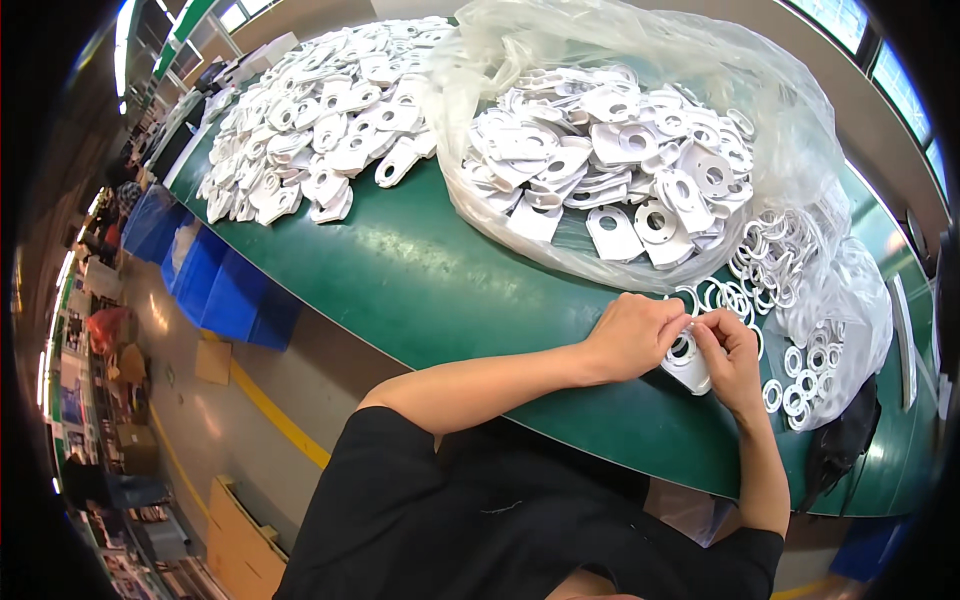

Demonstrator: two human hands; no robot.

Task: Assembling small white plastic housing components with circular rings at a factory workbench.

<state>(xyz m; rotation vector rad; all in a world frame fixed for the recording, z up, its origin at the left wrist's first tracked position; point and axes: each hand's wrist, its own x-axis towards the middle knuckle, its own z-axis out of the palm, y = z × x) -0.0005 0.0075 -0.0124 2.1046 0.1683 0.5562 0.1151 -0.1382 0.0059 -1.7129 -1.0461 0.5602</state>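
A white plastic plate (pixel 690 373) with a round hole sits between my two hands at the table's near side. My left hand (pixel 632 338) is closed, its fingers curled at the plate's upper left edge. From the other side my right hand (pixel 735 362) pinches the same plate, thumb and fingertips close to the left ones. The fingertips hide the plate's upper end. Just beyond them lie loose white rings (pixel 730 298), some partly behind my right hand.
On the green table (pixel 400 270), a clear plastic bag (pixel 800 130) lies open around piled white plates (pixel 620 150). Another pile of plates (pixel 330 120) spreads at the far left. Bagged small rings (pixel 805 375) and a black cloth-like item (pixel 845 440) lie right. Blue bins (pixel 225 280) stand beyond the left edge.
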